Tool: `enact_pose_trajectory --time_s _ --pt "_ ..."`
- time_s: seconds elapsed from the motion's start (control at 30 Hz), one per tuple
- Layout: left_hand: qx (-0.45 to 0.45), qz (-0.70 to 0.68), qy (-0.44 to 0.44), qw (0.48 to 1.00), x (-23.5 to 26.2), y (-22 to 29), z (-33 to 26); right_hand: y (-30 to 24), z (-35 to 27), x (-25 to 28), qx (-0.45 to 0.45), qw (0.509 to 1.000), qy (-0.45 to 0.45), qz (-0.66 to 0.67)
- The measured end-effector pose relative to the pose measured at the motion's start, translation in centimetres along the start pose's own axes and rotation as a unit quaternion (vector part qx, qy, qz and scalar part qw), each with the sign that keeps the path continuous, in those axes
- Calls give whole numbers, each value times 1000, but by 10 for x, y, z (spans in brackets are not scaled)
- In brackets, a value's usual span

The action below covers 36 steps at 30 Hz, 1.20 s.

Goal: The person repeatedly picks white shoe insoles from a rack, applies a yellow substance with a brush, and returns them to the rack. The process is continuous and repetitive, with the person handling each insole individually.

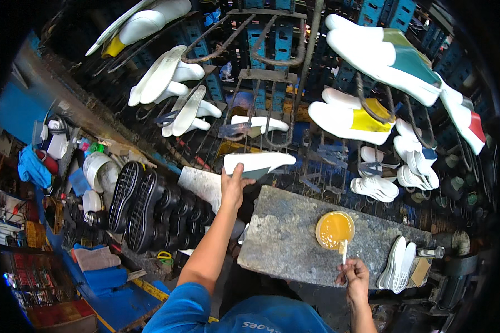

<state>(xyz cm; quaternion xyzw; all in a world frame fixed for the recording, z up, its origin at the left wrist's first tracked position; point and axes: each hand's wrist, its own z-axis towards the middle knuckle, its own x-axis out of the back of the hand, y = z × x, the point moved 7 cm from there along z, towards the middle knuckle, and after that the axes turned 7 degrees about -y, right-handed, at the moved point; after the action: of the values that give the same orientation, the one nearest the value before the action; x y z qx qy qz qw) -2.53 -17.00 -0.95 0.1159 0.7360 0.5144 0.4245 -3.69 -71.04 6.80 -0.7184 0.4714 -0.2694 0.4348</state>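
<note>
A person in a blue shirt (183, 305) works at a scuffed grey table (283, 238), 1 hand raised and 1 low. The left hand (233, 187) is closed around a white-and-grey shoe (258, 162), thumb on its side and fingers beneath, holding it up off the table, by the far left corner. The right hand (354, 272), over the near edge, pinches a brush (344, 255) with thumb and fingers drawn together. The brush's bristles are at the near side of a round bowl (320, 240) of amber liquid (333, 228); whether they touch the liquid is hard to tell. The bowl sits right of the table's middle, between the far and near edges. At the right end, toward the near corner, are 2 white soles (395, 265) side by side, a tan block (420, 272) just beside them. Past the far edge, white shoes with yellow, green and red panels hang on a metal rack (254, 76). Well off the left edge, 2 large black soles (125, 194) stand beside a row of darker pieces; yellow-handled scissors (165, 256) lie nearby.
</note>
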Motion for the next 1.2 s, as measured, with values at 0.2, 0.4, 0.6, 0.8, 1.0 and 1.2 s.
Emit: enact_pose_trajectory --time_s 0.2,0.4,0.6,0.8,1.0,1.2 --pt "36 8 3 999 18 -33 120 28 -9 -15 -55 997 61 -3" --pt "75 121 20 990 67 -54 153 56 -29 -22 -91 992 87 17" --pt "63 275 91 955 84 -54 163 58 -32 -10 -79 993 80 24" --pt "-155 397 4 905 -34 -31 63 53 -44 18 -70 990 109 52" --pt "40 111 -215 969 -199 -69 52 58 -71 35 -69 988 115 77" --pt "55 67 -179 980 -248 -35 113 72 -116 66 -35 980 153 120"
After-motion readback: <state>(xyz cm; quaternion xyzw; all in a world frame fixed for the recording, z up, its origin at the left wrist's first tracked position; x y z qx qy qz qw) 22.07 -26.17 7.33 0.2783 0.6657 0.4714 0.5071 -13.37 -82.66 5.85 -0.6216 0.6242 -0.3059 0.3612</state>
